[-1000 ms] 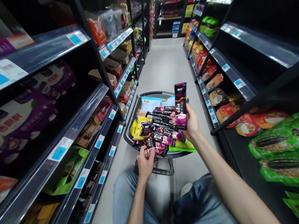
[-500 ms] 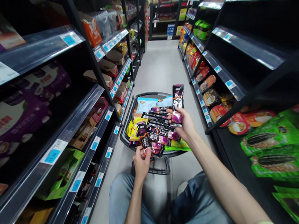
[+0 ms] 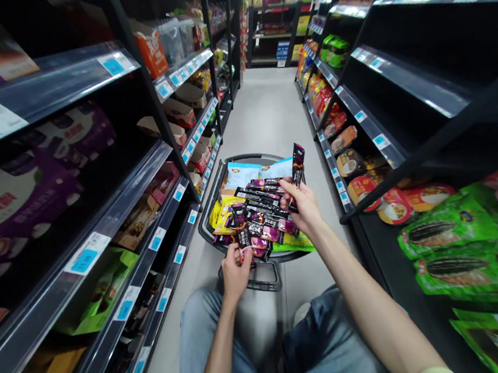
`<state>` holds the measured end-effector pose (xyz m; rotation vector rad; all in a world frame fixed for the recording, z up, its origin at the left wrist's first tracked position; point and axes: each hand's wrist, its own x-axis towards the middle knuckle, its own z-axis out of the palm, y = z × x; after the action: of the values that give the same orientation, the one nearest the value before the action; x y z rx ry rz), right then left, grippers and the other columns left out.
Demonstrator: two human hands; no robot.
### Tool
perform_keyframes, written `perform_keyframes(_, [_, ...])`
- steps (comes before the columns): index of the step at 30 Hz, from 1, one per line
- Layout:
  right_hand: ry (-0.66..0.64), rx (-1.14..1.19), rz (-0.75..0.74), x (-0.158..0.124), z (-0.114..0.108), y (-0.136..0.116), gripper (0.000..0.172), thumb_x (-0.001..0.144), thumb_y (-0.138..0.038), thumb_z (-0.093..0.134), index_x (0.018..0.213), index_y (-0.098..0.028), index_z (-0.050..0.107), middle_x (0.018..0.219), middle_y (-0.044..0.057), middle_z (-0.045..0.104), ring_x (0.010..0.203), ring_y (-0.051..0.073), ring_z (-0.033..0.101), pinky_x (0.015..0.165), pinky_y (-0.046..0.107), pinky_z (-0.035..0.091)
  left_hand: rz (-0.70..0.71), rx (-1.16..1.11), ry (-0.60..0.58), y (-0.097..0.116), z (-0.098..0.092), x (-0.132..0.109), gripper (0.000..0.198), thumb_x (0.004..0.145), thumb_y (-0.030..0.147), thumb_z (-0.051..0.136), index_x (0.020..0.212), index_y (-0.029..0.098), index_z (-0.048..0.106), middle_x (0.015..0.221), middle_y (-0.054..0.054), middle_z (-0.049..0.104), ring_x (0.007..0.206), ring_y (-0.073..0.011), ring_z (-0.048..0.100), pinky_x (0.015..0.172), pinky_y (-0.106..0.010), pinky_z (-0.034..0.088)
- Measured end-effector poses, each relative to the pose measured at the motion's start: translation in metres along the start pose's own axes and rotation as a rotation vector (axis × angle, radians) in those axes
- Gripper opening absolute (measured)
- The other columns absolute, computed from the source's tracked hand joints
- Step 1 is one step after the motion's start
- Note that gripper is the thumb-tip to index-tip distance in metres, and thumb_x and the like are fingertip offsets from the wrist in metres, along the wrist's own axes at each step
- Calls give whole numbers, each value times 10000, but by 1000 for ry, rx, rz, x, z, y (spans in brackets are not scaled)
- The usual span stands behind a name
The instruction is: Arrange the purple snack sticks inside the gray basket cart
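Observation:
My left hand (image 3: 237, 268) pinches the lower end of a slim black snack packet (image 3: 241, 224), which stands upright over the near left of the basket. Another black packet (image 3: 298, 164), turned narrow side toward me, rises from my right hand (image 3: 301, 204), whose fingers are closed around its lower part. Below both hands, a dark shopping basket (image 3: 205, 233) sits on the floor. Several black and purple packets (image 3: 265, 212) lie heaped in it. Light blue bags (image 3: 242, 174) are at its far side, a yellow bag (image 3: 225, 213) at its left, and a green bag (image 3: 295, 243) at its near right.
Shelves with price tags (image 3: 85, 259) line the left side, holding purple multipacks (image 3: 21, 212). On the right are more shelves, bowl-shaped packs (image 3: 393, 206) and green seed bags (image 3: 449, 229). The grey aisle floor (image 3: 265, 104) runs ahead to a far shelf. My bent knees flank the basket handle (image 3: 264, 277).
My right hand has turned its packet from broad face to narrow edge, tipping it slightly right. My left hand and its packet have barely moved.

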<state>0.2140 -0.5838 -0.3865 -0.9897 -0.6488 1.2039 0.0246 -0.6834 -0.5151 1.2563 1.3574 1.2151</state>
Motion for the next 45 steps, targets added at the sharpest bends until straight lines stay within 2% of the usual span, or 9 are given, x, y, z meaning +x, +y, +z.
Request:
perform_keyframes(8, [-156,-29,111,2,-4,3,455,735,-420,642,1119,-178,609,656,-28,661,393,85,456,388,218,355,34,4,-15,-3,0,0,317,929,513,609,1013,216,537,772,-15,712,644,-168,665,573,-236,555])
perform_keyframes(16, [27,-403,-281,8,-9,19,368,662,-330,855,887,-188,600,776,-16,665,597,97,587,523,198,464,85,58,4,1,-1,2,300,919,493,620,971,210,539,654,30,624,546,-128,564,508,-190,484])
perform_keyframes(19, [56,-432,-301,7,-10,20,476,644,-327,875,1015,-192,608,804,-14,661,622,103,575,520,195,484,69,30,-1,-1,0,2,312,911,502,628,985,212,539,661,31,626,546,-126,560,503,-186,489])
perform_keyframes(21, [99,-392,-282,6,-8,20,676,632,-335,886,1201,-224,539,786,-48,635,562,99,546,458,192,467,66,26,-2,-2,0,2,314,911,503,628,991,213,540,671,29,633,557,-127,567,511,-185,497])
perform_keyframes(23, [128,-311,-261,5,-5,17,724,665,-345,861,1268,-256,470,775,-70,627,472,84,502,390,187,421,68,28,-9,-3,0,1,310,917,502,621,988,212,538,693,22,648,572,-127,578,522,-188,510])
perform_keyframes(26, [56,-91,-176,3,-1,8,516,738,-336,782,1168,-251,510,870,-19,712,488,105,582,408,202,467,57,20,-10,-2,0,1,317,909,502,632,992,210,542,706,20,655,585,-133,599,519,-194,531])
perform_keyframes(31, [-193,278,76,-3,-2,-15,227,910,-349,573,1097,-237,636,1165,39,748,773,137,716,557,205,592,20,-30,-11,2,0,0,351,886,527,650,997,209,551,736,11,668,606,-153,630,514,-237,586])
perform_keyframes(38, [-211,281,44,-8,1,-19,272,900,-463,672,1088,-266,687,1292,2,714,579,66,645,457,151,541,21,24,0,1,0,1,380,882,562,638,1000,213,548,733,1,689,626,-169,663,535,-236,575])
perform_keyframes(45, [-215,303,95,-9,3,-18,201,887,-385,690,994,-217,718,1048,3,783,524,55,612,461,126,532,30,64,1,-2,-1,2,397,889,584,617,1019,214,557,726,3,698,618,-172,670,535,-230,538])
